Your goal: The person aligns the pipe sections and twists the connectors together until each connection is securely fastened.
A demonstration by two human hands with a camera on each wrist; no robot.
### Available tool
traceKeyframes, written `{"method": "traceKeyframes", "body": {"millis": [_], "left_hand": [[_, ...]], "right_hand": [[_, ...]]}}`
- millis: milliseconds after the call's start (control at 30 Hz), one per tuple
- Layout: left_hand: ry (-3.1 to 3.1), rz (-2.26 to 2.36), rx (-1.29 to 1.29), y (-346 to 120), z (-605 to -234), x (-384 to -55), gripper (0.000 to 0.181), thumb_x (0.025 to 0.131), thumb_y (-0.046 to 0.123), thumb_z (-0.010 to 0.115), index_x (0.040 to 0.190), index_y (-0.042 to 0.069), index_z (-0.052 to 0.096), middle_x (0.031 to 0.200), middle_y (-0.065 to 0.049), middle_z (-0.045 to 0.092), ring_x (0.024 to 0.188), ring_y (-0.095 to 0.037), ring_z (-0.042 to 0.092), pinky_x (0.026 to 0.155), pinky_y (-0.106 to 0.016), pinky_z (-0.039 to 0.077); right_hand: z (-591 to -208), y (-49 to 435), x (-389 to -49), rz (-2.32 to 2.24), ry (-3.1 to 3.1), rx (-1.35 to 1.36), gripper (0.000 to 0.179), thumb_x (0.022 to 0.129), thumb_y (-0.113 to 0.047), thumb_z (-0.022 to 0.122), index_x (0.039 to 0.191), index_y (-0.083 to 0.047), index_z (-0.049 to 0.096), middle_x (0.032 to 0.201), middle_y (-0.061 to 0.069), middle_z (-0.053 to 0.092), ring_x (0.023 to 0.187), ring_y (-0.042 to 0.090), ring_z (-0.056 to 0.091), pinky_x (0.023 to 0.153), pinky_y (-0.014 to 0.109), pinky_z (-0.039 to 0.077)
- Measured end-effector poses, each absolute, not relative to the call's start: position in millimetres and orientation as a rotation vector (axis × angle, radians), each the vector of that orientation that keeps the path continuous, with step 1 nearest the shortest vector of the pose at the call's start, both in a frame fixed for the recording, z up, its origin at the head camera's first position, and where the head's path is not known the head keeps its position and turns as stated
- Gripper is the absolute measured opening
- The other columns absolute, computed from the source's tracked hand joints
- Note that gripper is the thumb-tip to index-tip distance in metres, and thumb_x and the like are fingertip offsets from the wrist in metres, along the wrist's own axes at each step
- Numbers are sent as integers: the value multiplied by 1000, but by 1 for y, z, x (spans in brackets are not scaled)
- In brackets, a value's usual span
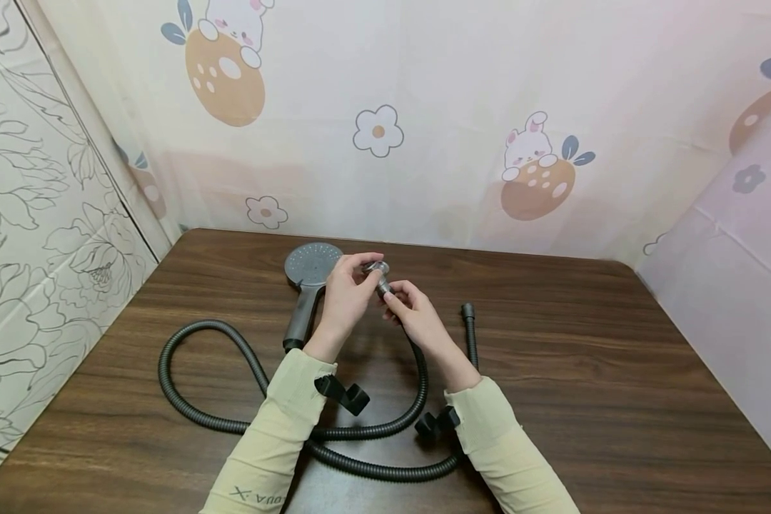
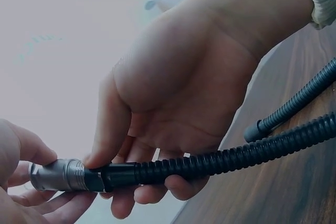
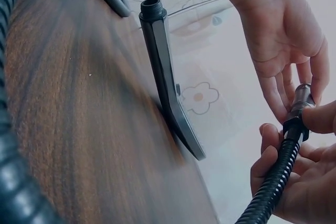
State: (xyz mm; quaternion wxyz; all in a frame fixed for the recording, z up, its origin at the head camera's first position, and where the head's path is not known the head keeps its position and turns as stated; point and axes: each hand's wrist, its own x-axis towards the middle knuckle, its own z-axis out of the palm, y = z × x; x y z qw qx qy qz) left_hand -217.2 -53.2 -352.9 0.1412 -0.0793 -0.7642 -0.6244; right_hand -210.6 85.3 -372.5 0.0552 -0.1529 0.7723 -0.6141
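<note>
Above the table, both hands meet at one end of a black ribbed shower hose (image 1: 417,382). My left hand (image 1: 343,296) pinches a small silver cylindrical fitting (image 2: 55,175) between thumb and fingertips. My right hand (image 1: 419,314) grips the hose end just behind its dark collar (image 2: 95,179), thumb on top and fingers beneath. In the left wrist view, fitting and collar line up end to end, with a threaded ring showing where they meet. A grey shower head (image 1: 313,263) lies just left of my left hand, its handle's threaded end (image 3: 152,9) bare in the right wrist view.
The hose loops across the brown wooden table (image 1: 591,371) and passes beneath both forearms. Its other end (image 1: 467,312) lies to the right of my right hand. A patterned curtain (image 1: 437,143) hangs behind the table. Black wrist mounts (image 1: 342,395) sit on the sleeves.
</note>
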Motion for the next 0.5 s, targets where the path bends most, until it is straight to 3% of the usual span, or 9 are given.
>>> {"method": "traceKeyframes", "body": {"millis": [233,500], "left_hand": [[-2221,-1772,-231,-53,-354,-217,21,88,15,58,107,14,65,104,-5,53,82,-18,60,54,-25,42],[-2216,-1807,-210,-54,-353,-218,21,87,15,58,108,14,65,105,-6,53,83,-20,59,57,-26,42]], "right_hand": [[-372,86,-211,-1872,2301,-437,24,97,-15,42,112,3,49,103,26,58,73,13,55,71,38,45],[-371,85,-211,-1880,2293,-403,26,97,-16,42,113,4,48,102,28,58,73,12,56,72,37,45]]}}
